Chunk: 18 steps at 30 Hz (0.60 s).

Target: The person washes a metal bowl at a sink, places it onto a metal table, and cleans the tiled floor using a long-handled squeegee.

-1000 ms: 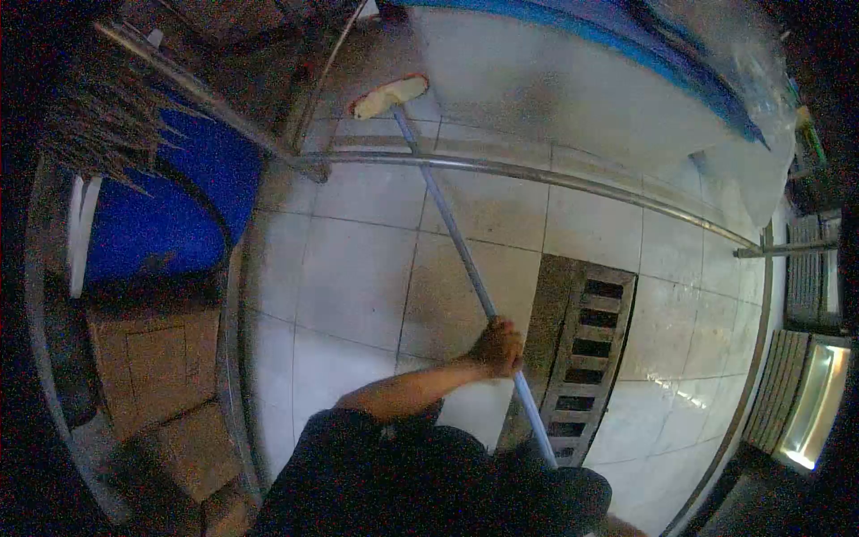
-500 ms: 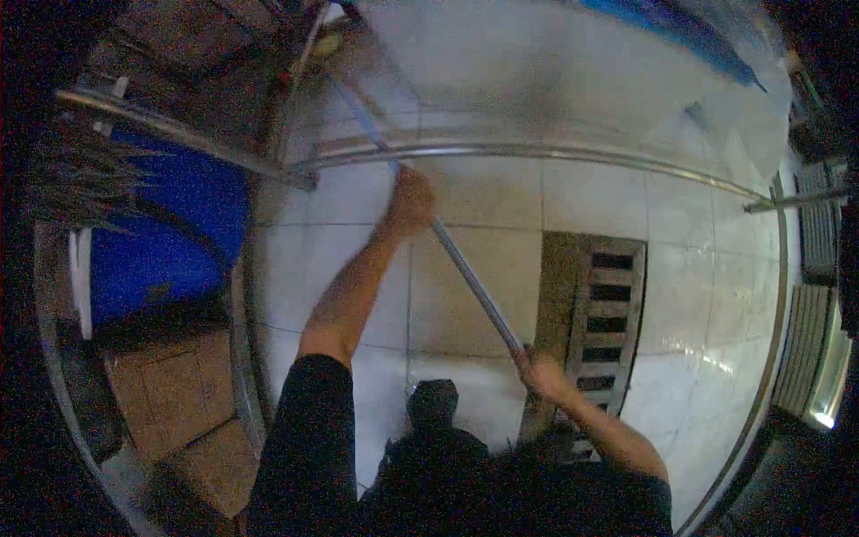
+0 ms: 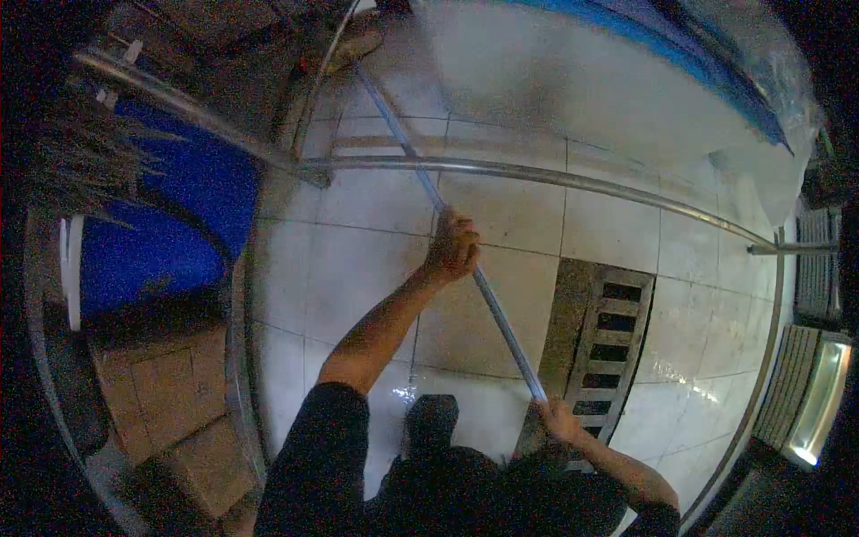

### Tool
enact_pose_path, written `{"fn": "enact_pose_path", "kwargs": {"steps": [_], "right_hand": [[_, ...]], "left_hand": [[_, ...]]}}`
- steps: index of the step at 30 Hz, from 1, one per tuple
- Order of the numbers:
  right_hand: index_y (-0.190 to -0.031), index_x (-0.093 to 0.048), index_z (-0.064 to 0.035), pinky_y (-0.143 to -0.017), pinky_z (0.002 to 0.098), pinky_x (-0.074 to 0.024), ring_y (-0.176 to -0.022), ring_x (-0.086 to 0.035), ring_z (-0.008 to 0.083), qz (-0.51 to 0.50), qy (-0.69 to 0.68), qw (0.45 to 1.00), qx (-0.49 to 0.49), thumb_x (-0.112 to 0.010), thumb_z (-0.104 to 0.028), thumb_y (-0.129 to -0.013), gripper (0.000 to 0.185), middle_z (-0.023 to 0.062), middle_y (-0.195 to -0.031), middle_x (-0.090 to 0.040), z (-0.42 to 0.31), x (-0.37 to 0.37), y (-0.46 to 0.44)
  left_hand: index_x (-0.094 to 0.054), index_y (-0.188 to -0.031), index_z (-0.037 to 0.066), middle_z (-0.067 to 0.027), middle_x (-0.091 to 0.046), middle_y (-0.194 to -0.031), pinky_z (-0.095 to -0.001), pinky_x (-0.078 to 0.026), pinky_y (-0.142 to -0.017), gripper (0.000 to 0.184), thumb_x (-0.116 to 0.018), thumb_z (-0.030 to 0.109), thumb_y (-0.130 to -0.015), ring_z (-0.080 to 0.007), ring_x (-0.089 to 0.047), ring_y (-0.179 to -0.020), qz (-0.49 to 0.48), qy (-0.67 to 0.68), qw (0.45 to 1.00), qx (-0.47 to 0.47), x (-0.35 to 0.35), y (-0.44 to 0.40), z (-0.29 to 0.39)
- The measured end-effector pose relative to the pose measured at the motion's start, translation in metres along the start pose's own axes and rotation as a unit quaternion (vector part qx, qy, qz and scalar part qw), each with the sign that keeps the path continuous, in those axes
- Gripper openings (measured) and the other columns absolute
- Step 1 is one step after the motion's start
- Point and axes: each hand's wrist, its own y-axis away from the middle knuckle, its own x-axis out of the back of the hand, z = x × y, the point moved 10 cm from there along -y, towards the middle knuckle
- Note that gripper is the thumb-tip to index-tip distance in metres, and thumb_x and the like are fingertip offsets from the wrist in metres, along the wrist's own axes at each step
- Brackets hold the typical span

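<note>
A long blue-grey pole (image 3: 506,327) runs slantwise from the upper left down to the lower right. My left hand (image 3: 453,248) is closed around its middle. Lower down, my right hand (image 3: 561,421) grips the near end. At the far end of the pole lies a blurred yellowish head (image 3: 356,52), whose kind I cannot make out. The pole passes below or across a horizontal metal rail (image 3: 519,170); which one is hard to tell. White floor tiles (image 3: 358,277) lie under both hands.
A slotted drain grate (image 3: 608,345) is set in the floor beside my right hand. To the left stand cardboard boxes (image 3: 165,385) and a blue panel (image 3: 170,242). A blue-edged, plastic-covered thing (image 3: 716,72) hangs at the upper right. Shiny wet-looking tiles (image 3: 684,380) lie right.
Both hands and the pole have moved down and slightly right in the view, with the grip kept. The far yellowish head shows nearer. The whole view has shifted slightly too.
</note>
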Motion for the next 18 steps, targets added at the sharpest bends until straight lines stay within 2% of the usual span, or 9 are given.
{"fn": "enact_pose_path", "kwargs": {"steps": [2, 3, 5, 6, 8, 10, 13, 15, 18], "right_hand": [[-0.110, -0.043, -0.0021, -0.073, 0.0441, -0.0401, -0.082, -0.052, 0.0366, -0.030, 0.072, 0.997, 0.013, -0.034, -0.033, -0.085, 0.041, 0.0236, -0.087, -0.053, 0.012, -0.002, -0.021], [-0.108, -0.044, -0.0015, -0.071, 0.0435, -0.0405, -0.079, -0.052, 0.0361, -0.078, 0.129, 0.988, 0.045, -0.034, -0.034, -0.086, 0.040, 0.0220, -0.087, -0.053, 0.008, -0.009, -0.042], [-0.103, -0.045, -0.0019, -0.067, 0.0398, -0.0390, -0.076, -0.051, 0.0320, -0.131, -0.077, 0.988, 0.015, -0.035, -0.033, -0.085, 0.037, 0.0182, -0.088, -0.052, 0.003, -0.031, -0.068], [-0.096, -0.046, -0.0032, -0.056, 0.0350, -0.0399, -0.067, -0.053, 0.0259, -0.153, -0.213, 0.965, 0.018, -0.035, -0.030, -0.086, 0.031, 0.0123, -0.078, -0.053, 0.002, -0.041, -0.081], [-0.107, -0.046, -0.0031, -0.074, 0.0405, -0.0419, -0.082, -0.052, 0.0337, -0.066, -0.086, 0.992, -0.059, -0.037, -0.037, -0.085, 0.041, 0.0206, -0.096, -0.052, 0.030, -0.041, -0.058], [-0.113, -0.041, -0.0027, -0.075, 0.0410, -0.0405, -0.087, -0.051, 0.0304, -0.146, -0.035, 0.984, -0.096, -0.037, -0.024, -0.084, 0.036, 0.0196, -0.100, -0.051, 0.061, -0.043, 0.015], [-0.120, -0.034, -0.0028, -0.073, 0.0415, -0.0405, -0.088, -0.052, 0.0278, -0.199, 0.015, 0.974, -0.105, -0.037, -0.014, -0.084, 0.038, 0.0188, -0.100, -0.051, 0.095, -0.024, 0.016], [-0.116, -0.035, -0.0038, -0.065, 0.0399, -0.0413, -0.078, -0.052, 0.0268, -0.137, -0.003, 0.989, -0.061, -0.039, -0.019, -0.083, 0.037, 0.0168, -0.092, -0.052, 0.084, -0.004, -0.012], [-0.103, -0.040, -0.0050, -0.052, 0.0355, -0.0397, -0.061, -0.049, 0.0216, -0.083, -0.120, 0.989, 0.022, -0.038, -0.028, -0.084, 0.029, 0.0099, -0.075, -0.051, 0.034, 0.006, -0.077]], "left_hand": [[-0.052, -0.064, 0.003, -0.0175, -0.048, -0.071, -0.0589, -0.022, -0.087, 0.015, -0.052, 0.018, -0.064, -0.0365, -0.046, -0.077, -0.013, -0.127, 0.989, -0.079, 0.031, -0.018, 0.039], [-0.052, -0.065, 0.002, -0.0166, -0.048, -0.070, -0.0574, -0.025, -0.086, 0.015, -0.052, 0.018, -0.064, -0.0358, -0.046, -0.077, 0.122, -0.261, 0.945, -0.157, 0.055, -0.031, 0.037], [-0.048, -0.063, 0.004, -0.0142, -0.045, -0.064, -0.0517, -0.030, -0.078, 0.016, -0.053, 0.019, -0.063, -0.0334, -0.045, -0.073, 0.181, -0.289, 0.931, -0.133, 0.076, -0.039, 0.009], [-0.045, -0.059, 0.006, -0.0127, -0.043, -0.060, -0.0473, -0.032, -0.072, 0.017, -0.053, 0.020, -0.061, -0.0317, -0.043, -0.068, 0.116, -0.183, 0.975, -0.044, 0.079, -0.056, -0.015], [-0.053, -0.071, 0.000, -0.0200, -0.049, -0.074, -0.0529, -0.031, -0.082, 0.017, -0.051, 0.016, -0.066, -0.0354, -0.047, -0.079, -0.059, -0.105, 0.991, 0.057, 0.050, -0.040, -0.016], [-0.050, -0.063, 0.003, -0.0197, -0.046, -0.068, -0.0534, -0.029, -0.083, 0.018, -0.051, 0.021, -0.066, -0.0334, -0.046, -0.074, 0.047, -0.196, 0.977, -0.071, 0.017, 0.007, 0.043], [-0.049, -0.060, 0.004, -0.0191, -0.043, -0.064, -0.0539, -0.028, -0.081, 0.019, -0.051, 0.022, -0.065, -0.0328, -0.045, -0.072, 0.102, -0.045, 0.989, -0.098, 0.024, 0.016, 0.095], [-0.049, -0.060, 0.004, -0.0175, -0.044, -0.063, -0.0506, -0.031, -0.080, 0.017, -0.050, 0.021, -0.065, -0.0317, -0.046, -0.069, 0.093, -0.183, 0.972, -0.114, -0.011, -0.020, 0.078], [-0.045, -0.059, 0.009, -0.0102, -0.045, -0.061, -0.0446, -0.033, -0.068, 0.016, -0.050, 0.021, -0.067, -0.0271, -0.044, -0.067, 0.052, -0.154, 0.986, -0.042, 0.023, -0.092, 0.018]]}}
